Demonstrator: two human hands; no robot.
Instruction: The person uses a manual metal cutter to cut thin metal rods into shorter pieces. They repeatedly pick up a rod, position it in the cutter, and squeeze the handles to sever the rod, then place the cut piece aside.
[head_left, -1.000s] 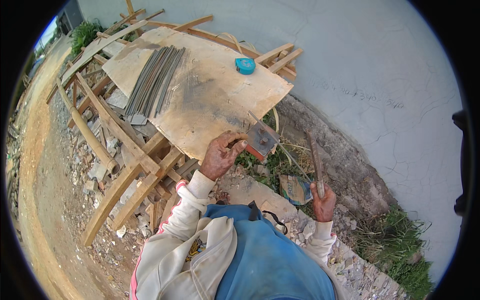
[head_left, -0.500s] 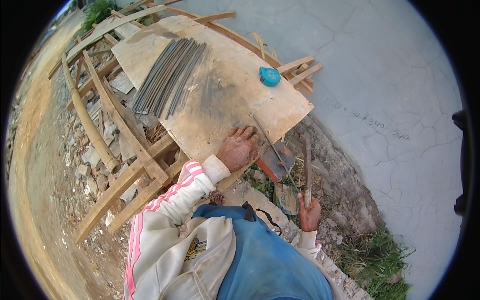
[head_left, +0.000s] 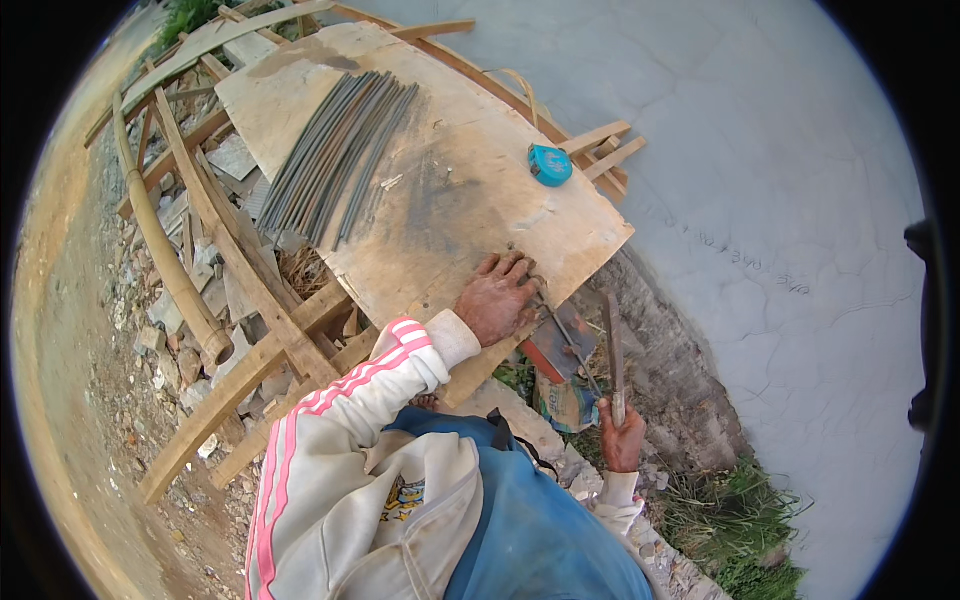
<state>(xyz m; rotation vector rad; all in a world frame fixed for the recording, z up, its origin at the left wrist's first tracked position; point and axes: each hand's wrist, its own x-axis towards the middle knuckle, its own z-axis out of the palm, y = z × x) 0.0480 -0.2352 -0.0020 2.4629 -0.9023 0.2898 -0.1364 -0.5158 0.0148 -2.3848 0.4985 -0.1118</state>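
Observation:
My left hand lies over the upper part of a thin metal rod at the near edge of a wooden board, its fingers curled on it. From there the rod slants down past the board's edge toward my right hand. That hand is closed round the lower end of a long flat metal bar, which points upward. How the rod and the bar meet at the fingers is hard to make out. A bundle of several dark metal rods rests on the board's left part.
A blue tape measure sits near the board's right edge. Timber beams and a bamboo pole stand over rubble at left. A red-edged dark object and a crumpled bag lie below the board; a grey wall rises at right.
My left hand has shifted slightly right and now covers the rod's upper part, which showed beside it before. My right hand still holds the bar, a little lower in view.

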